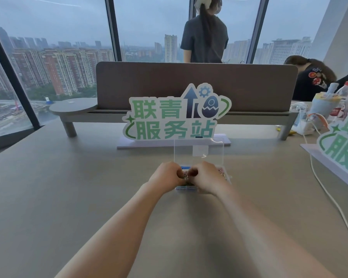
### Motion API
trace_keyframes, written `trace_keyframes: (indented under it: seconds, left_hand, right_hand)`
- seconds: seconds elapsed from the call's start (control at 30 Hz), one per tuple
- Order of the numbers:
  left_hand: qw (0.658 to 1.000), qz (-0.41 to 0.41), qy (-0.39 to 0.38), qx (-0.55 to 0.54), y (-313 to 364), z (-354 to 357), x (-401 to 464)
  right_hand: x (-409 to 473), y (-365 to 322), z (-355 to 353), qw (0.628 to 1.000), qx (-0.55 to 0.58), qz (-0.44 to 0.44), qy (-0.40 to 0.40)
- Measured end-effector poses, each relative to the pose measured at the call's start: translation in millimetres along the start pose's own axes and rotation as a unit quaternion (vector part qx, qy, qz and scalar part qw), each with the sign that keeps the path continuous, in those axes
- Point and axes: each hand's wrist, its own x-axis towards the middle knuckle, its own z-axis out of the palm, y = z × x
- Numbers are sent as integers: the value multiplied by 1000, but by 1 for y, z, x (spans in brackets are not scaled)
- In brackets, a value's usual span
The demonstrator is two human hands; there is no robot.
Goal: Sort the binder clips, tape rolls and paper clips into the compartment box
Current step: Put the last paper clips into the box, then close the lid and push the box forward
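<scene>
A clear plastic compartment box (226, 178) lies on the table in front of me, its transparent lid (199, 151) standing upright at the back. Both my hands hover over the box and hide most of it. My left hand (166, 176) and my right hand (206, 178) meet with curled fingers around a small bunch of silver paper clips (186, 176) between them. A few more paper clips (221, 172) show in the box at the right. A blue strip (184, 167) shows behind my fingers.
A green and white cut-out sign (175, 117) on a white base stands just behind the box. A second sign (342, 141), a white cable (319, 183), bottles (344, 93) and a cup sit at the right. A grey desk divider (189, 85) closes the back; two people are beyond it.
</scene>
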Motion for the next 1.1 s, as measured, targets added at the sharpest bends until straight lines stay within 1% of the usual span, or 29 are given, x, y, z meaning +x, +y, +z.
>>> trace_keyframes:
  seconds: [0.07, 0.13, 0.27, 0.4, 0.47, 0.53, 0.63, 0.77, 0.9, 1.0, 1.1]
  left_hand:
    - [1000, 3, 16, -19, -3, -1, -1]
    - [998, 3, 40, -40, -7, -3, -2]
    - [994, -20, 83, -74, -16, -4, -3]
    - [984, -65, 108, -124, -26, 2, -2]
    - [978, -85, 108, -155, -30, 7, 3]
    - [968, -109, 100, -203, -28, 11, 7]
    - [946, -140, 85, -279, -23, 15, 16]
    - [926, -137, 61, -345, -14, 15, 23]
    - [906, -145, 46, -395, -17, 17, 29]
    - [901, -143, 35, -408, -24, 22, 33]
    - [897, -138, 31, -419, -48, 34, 46]
  right_hand:
    - [-1, 2, -3, 999, 33, 10, 23]
    - [-2, 6, -6, 995, 72, 16, 74]
    - [-5, 19, -15, 983, 90, 15, 159]
    - [-8, 49, -26, 948, 150, 75, 269]
    - [-9, 65, -30, 936, 157, 113, 294]
    - [-9, 75, -33, 937, 164, 131, 279]
    - [-7, 81, -34, 947, 184, 143, 221]
    - [2, 83, -35, 948, 236, 141, 160]
    - [4, 83, -36, 941, 280, 134, 137]
    - [1, 77, -36, 929, 319, 126, 142]
    - [-3, 69, -34, 921, 345, 107, 147]
